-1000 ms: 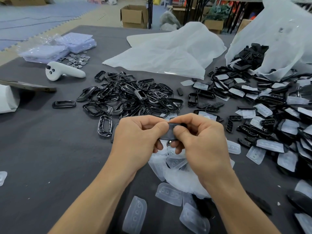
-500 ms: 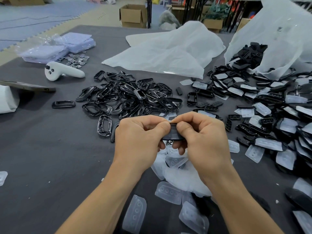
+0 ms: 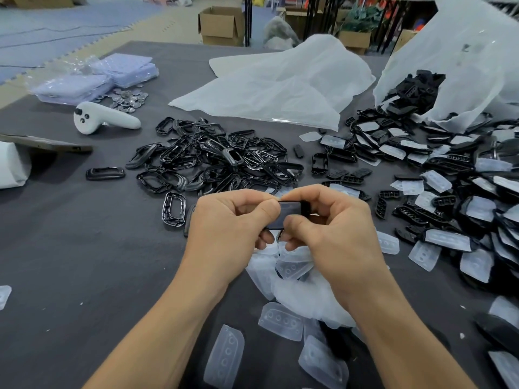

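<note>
A small black plastic key-fob shell (image 3: 290, 213) is held above the grey table (image 3: 70, 262) in the middle of the view. My left hand (image 3: 230, 228) pinches its left end between thumb and curled fingers. My right hand (image 3: 334, 231) grips its right end, thumb on the near face. Most of the shell is hidden by my fingers. Under my hands lies a heap of translucent white button pads (image 3: 295, 273).
A pile of glossy black frames (image 3: 213, 164) lies behind my hands. Black shells and white pads (image 3: 449, 192) spread over the right side, spilling from a plastic bag (image 3: 455, 66). A white controller (image 3: 104, 120), coins (image 3: 127, 99) and lilac packets (image 3: 112, 77) sit far left.
Both hands have stayed together on the black shell. My right thumb has shifted a little lower on its face, and more of the shell's top edge shows.
</note>
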Demonstrator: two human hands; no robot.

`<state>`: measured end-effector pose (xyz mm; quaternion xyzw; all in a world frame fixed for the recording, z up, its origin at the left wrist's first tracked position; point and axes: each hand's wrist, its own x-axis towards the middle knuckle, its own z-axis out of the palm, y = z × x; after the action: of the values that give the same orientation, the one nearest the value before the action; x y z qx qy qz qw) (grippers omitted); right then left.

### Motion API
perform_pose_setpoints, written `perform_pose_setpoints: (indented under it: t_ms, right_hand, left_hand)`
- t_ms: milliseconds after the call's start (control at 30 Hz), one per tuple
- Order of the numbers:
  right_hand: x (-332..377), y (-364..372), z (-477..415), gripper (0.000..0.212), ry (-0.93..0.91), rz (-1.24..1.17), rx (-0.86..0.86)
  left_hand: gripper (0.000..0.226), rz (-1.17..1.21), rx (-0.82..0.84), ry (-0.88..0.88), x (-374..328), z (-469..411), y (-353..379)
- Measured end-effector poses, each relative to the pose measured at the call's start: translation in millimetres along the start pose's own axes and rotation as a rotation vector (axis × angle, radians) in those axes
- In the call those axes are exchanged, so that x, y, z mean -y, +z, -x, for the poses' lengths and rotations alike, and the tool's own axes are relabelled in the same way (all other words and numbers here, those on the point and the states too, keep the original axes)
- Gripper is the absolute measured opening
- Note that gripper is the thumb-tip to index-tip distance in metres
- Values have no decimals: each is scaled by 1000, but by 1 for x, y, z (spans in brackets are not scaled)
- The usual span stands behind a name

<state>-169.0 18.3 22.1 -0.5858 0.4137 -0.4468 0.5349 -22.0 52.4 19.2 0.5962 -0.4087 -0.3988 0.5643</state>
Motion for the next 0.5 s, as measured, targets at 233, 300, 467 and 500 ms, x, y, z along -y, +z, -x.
perform_pose_setpoints:
  t_ms: [233,300,467,500]
  right_hand:
    - [-2,-2,-1,37,4,-8,-41]
    - [-1,-2,-1,37,14,-13,-31]
    - [3,-1,-1,27,51,-72,-11]
    - [3,-1,-1,26,50,-69,-17]
  left_hand:
    - [24,-39,179,-160,-12,1,-14]
    - [24,-27,181,-181,-13,1,-15]
    - [23,5,172,-231,-15,1,-13]
    - [22,9,163,-235,-15,0,-14]
